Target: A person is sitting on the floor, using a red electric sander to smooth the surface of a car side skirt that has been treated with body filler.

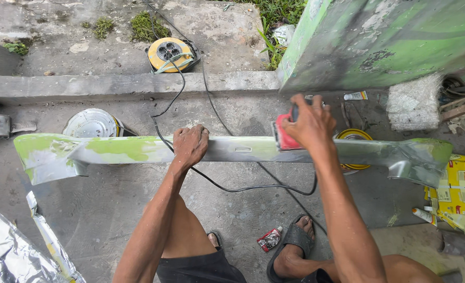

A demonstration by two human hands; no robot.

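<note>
From the head camera, a long car panel [138, 149], grey with green patches, lies across the view, its long axis running left to right in front of the person's knees. The left hand [189, 145] rests near the panel's middle, fingers curled over its far top edge, steadying it. The right hand [310, 124] is just right of that, closed around a red sander [283, 137] pressed to the panel's top edge; how its pad meets the metal is hidden by the hand. The sander's black cord [232, 187] loops below the panel, then runs behind it toward a yellow cable reel [169, 52] well beyond.
</note>
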